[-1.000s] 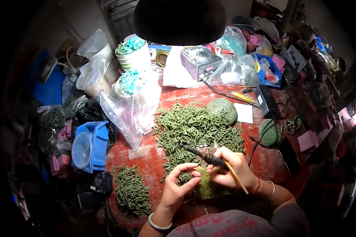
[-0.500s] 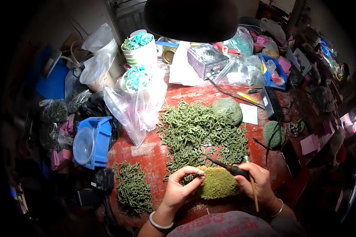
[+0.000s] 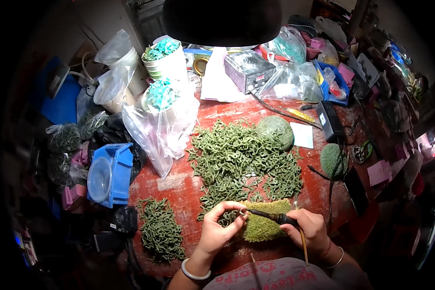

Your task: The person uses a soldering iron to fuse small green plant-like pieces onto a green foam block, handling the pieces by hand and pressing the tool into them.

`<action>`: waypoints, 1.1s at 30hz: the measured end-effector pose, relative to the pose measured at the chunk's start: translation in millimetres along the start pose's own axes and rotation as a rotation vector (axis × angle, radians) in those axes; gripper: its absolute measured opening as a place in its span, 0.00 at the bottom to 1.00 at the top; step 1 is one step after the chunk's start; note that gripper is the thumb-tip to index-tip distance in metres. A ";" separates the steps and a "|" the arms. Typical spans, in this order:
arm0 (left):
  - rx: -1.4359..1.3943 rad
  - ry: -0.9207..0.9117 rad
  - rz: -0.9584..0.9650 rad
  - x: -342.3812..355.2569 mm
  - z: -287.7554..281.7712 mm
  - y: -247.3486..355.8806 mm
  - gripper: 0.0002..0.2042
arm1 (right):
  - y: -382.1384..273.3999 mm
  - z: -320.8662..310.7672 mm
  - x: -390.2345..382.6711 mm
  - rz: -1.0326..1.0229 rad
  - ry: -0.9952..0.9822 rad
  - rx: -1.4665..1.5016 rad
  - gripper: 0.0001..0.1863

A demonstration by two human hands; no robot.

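Note:
My left hand pinches a tiny ring-shaped piece between thumb and forefinger; its details are too small to make out. Across from it, my right hand grips a black soldering iron, tip pointing left at the piece. A thin wooden-handled brush is also tucked in that hand, slanting down. Beneath both hands lies a rough yellow-green pad. Just beyond spreads a large heap of small green curled pieces. A smaller heap of similar pieces lies to the left.
A control box with a small display stands at the back, its cable running right. Round green pads and a black adapter lie on the right. Leftward are a blue bin, plastic bags and buckets.
The soldering iron has come down and left, so its tip now meets the piece in my left hand. My left hand has barely moved; the view has shifted slightly.

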State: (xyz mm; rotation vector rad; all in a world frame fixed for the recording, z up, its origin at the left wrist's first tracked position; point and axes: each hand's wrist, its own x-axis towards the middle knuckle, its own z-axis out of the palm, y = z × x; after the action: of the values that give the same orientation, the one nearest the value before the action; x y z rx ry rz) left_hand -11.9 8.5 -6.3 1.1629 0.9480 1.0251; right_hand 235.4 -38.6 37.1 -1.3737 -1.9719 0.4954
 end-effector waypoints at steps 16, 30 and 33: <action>0.054 0.007 -0.003 0.2 -1.0 1.3 0.10 | -1.7 2.3 -0.1 -0.019 -0.022 -0.071 0.13; 0.016 -0.004 -0.034 0.5 0.1 5.0 0.10 | -3.9 -8.3 -3.2 0.047 0.063 -0.053 0.12; 0.059 0.006 0.007 0.6 -1.1 0.7 0.10 | -3.8 -17.6 3.1 0.057 -0.069 -0.198 0.12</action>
State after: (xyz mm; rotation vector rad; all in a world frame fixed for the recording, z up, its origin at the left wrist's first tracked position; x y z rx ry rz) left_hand -12.9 9.4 -5.7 1.2130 0.9852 1.0126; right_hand 244.7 -38.4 52.9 -1.5573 -2.0879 0.3862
